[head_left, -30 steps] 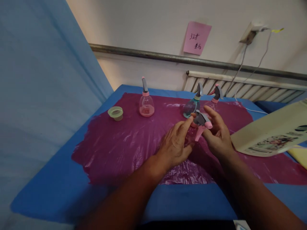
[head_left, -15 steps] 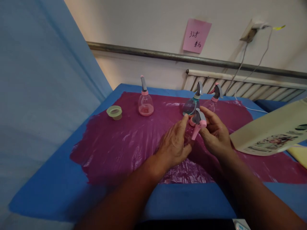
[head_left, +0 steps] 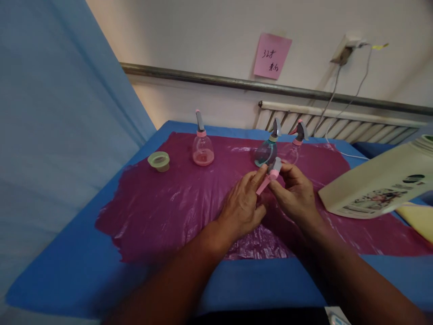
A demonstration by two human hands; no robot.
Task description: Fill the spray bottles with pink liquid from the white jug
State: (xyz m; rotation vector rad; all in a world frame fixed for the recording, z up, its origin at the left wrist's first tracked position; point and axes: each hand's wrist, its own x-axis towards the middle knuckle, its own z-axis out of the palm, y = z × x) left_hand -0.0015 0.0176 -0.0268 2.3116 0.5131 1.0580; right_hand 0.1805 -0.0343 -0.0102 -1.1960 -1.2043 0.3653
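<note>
Between my hands is a spray bottle with a grey and pink trigger head point(head_left: 274, 173). My left hand point(head_left: 241, 202) wraps around its body, which is mostly hidden behind the fingers. At the head, my right hand point(head_left: 297, 192) closes its thumb and fingers on the pink and grey parts. The pink trigger points down and to the left. Just behind stand a teal spray bottle point(head_left: 265, 153) and a clear spray bottle with a pink collar point(head_left: 293, 152), the latter partly covered by my right hand. Farther left, another clear spray bottle point(head_left: 203, 155) holds some pink liquid.
A small pale green cup point(head_left: 158, 160) sits at the left. At the right a large cream jug point(head_left: 375, 185) leans over a yellow item point(head_left: 417, 221). Purple plastic sheeting point(head_left: 162, 216) covers the blue surface point(head_left: 67, 266). Behind run a metal rail, a radiator and cords.
The spray head in my right hand has turned, its trigger swinging to point further left. My right fingers have shifted with it. My left hand stays around the bottle; the view has shifted slightly.
</note>
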